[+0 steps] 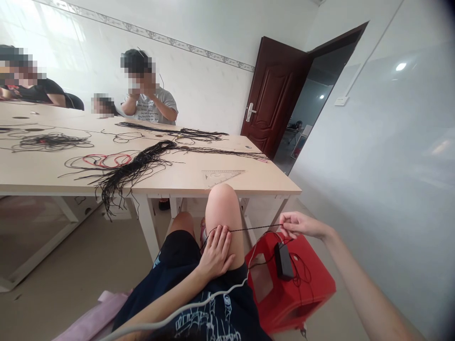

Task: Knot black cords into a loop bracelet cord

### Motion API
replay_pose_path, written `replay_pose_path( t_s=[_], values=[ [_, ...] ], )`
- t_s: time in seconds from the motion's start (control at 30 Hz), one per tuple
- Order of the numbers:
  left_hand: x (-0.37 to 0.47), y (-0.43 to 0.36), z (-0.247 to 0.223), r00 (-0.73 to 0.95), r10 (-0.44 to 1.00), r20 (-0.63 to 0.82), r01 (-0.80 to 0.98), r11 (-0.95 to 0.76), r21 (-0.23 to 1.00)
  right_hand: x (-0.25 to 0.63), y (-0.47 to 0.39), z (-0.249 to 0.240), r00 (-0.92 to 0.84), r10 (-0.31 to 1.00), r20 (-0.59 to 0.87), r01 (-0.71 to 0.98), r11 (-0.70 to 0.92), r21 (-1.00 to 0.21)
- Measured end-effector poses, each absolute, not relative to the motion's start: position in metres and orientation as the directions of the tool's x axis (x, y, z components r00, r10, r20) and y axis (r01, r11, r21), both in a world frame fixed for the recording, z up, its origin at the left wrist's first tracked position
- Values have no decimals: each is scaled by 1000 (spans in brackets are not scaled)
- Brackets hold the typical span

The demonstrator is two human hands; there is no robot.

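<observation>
The right hand [301, 224] has its grip closed, fingertips pinching a black cord [255, 228]. The left hand [214, 255] lies flat on the bare leg [224, 208], fingers extended over the cord, apparently keeping it taut. A red stool [314, 279] stands nearby; the worktop [177, 182] bears a dark cord bundle [142, 160] and a transparent set square [221, 176].

The wearer has a dark navy top [213, 322] with white line-drawn artwork [204, 315] at six o'clock, and black shorts [180, 244] with a small pale-blue marking [157, 260] toward seven o'clock. A thick off-white cable [188, 305] curves across the top. The left hand [215, 252], right hand [300, 225], forearms and rounded knees [223, 201] are bare; the fingers [222, 237] are slender.
</observation>
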State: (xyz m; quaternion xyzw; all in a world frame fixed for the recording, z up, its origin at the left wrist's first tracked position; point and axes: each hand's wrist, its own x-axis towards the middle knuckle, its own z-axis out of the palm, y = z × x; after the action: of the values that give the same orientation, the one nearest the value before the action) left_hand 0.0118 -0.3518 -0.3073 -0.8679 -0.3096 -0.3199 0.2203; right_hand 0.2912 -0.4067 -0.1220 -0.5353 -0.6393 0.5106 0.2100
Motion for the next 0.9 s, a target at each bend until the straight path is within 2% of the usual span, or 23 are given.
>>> replay_pose_path(
  t_s=[0.37, 0.7, 0.9],
  values=[
    [12, -352, -308, 603, 406, 687, 685, -704, -186, 296, -409, -118, -296, 932, -210, 457, -55, -888],
    [12, -352, -306, 614, 391, 686, 680, -703, -207, 292, -410, -116, -255, 931, -260, 478, -113, -871],
    [12, -353, -303, 610, 390, 689, 681, -703, -205, 291, -410, -125, -304, 909, -284, 480, -111, -870]
  ],
)
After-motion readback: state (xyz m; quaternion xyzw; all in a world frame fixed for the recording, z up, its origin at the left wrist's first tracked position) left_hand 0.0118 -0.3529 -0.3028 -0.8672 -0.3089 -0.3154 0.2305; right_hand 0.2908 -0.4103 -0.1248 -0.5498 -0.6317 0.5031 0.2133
